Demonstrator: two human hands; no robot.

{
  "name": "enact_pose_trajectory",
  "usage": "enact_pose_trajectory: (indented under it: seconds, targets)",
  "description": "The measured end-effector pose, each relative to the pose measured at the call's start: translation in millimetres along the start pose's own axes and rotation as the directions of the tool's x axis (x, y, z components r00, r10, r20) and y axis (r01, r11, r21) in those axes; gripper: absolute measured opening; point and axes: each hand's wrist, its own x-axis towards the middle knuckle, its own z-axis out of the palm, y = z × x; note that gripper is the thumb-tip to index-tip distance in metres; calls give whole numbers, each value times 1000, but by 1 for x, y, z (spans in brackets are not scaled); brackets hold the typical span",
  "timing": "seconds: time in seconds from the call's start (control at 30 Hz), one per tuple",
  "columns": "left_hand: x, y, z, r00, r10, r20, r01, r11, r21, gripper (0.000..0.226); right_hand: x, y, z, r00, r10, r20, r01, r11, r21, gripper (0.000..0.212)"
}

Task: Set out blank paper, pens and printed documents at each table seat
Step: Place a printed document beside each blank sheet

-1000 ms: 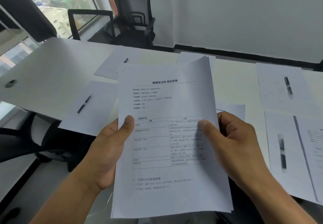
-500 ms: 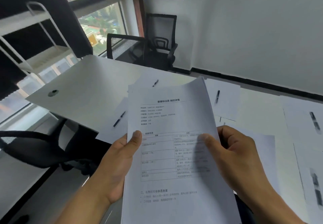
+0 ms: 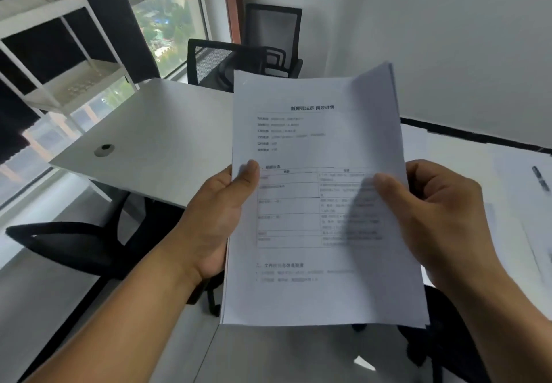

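First-person view, looking down at two bare hands holding a stack of printed documents [image 3: 322, 203] upright in front of the chest, above the floor & near the edge of a white table [image 3: 155, 140]. Left hand [image 3: 215, 221] grips the stack's left edge, thumb curled over the front of the top sheet, fingers hidden behind. Right hand [image 3: 442, 215] grips the right edge the same way, thumb pressed on the page approx. mid-height, other fingers curled behind the paper. Top sheet shows a bold heading, a few short lines, a two-column table & bullet points lower down; text too blurred to read. Upper right corner of the stack fans apart slightly. On the table at far right lies a blank sheet [image 3: 519, 191] w/ a dark pen [image 3: 540, 178] resting on it; more paper sits just below, blurred. Table has a round cable hole [image 3: 104, 150] on its left part. Black mesh office chairs [image 3: 257, 54] stand beyond the table by a window [image 3: 167, 21]; another black chair [image 3: 68, 245] sits at lower left. A white wire shelf [image 3: 68, 63] stands at the left.
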Motion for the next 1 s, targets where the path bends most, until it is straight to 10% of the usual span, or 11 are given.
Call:
enact_pose_trajectory:
  seconds: [1.0]
  targets:
    - [85,132,-12,962,178,206,-211,965,155,33,97,-98,28,993,-93,-79,105,980,167,16]
